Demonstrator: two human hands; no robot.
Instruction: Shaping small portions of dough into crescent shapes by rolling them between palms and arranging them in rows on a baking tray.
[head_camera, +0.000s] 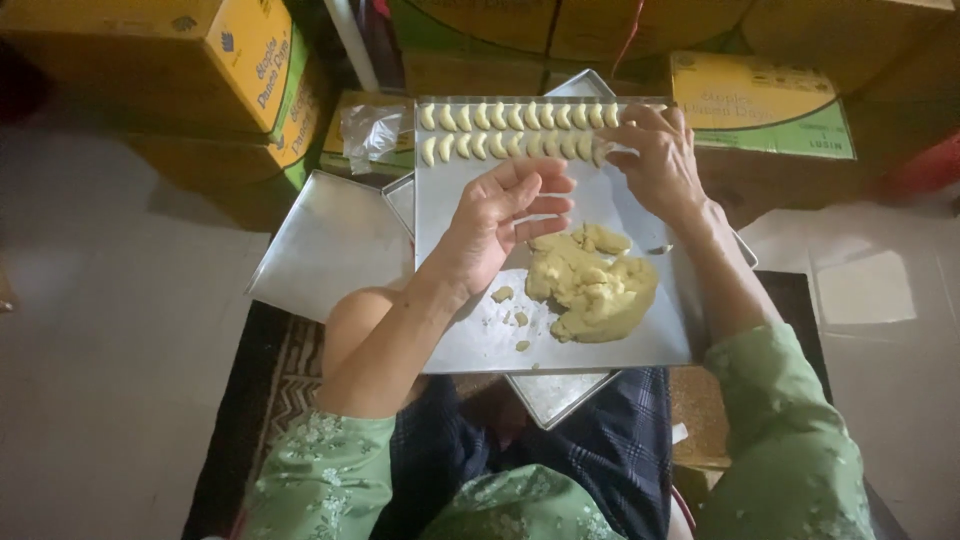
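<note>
A square metal tray (640, 345) rests on my lap. On it lies a lump of pale yellow dough (592, 282) with a few small crumbs beside it. Two rows of small crescent-shaped dough pieces (520, 117) line the tray's far edge. My left hand (500, 220) hovers palm-up over the tray's middle, fingers apart, holding nothing. My right hand (655, 160) reaches to the right end of the second row, its fingertips pinched on a crescent piece (604, 150) there.
More metal trays lie under and beside the top one, one at the left (325, 245). Yellow and green cardboard boxes (230, 60) are stacked behind. A crumpled clear plastic bag (370, 130) sits near the tray's far left corner. A patterned mat (270, 390) covers the floor.
</note>
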